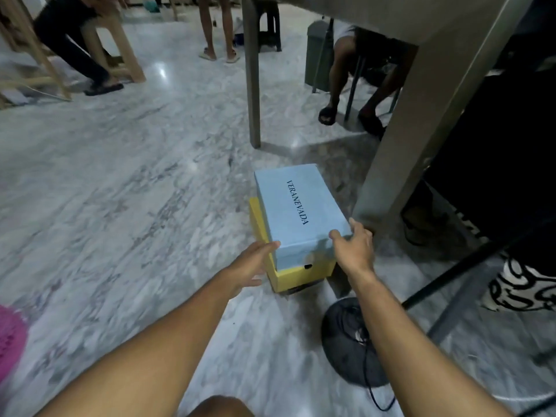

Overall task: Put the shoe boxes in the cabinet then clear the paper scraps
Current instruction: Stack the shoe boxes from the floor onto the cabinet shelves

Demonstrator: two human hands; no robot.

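Observation:
A light blue shoe box point(296, 206) printed VERANEVADA lies on top of a yellow shoe box point(301, 276) on the marble floor, beside a table leg. My right hand point(355, 248) grips the blue box's near right corner, thumb on the lid and fingers round the side. My left hand point(249, 266) is stretched out with its fingers apart, fingertips touching the near left corner of the blue box. No cabinet and no paper scraps are in view.
A thick grey table leg point(391, 164) stands right of the boxes, a thinner one point(252, 70) behind. A black round fan base with a cable point(346, 341) lies near my right arm. A pink object point(10, 338) is at the left edge. People's legs point(334, 85) are beyond.

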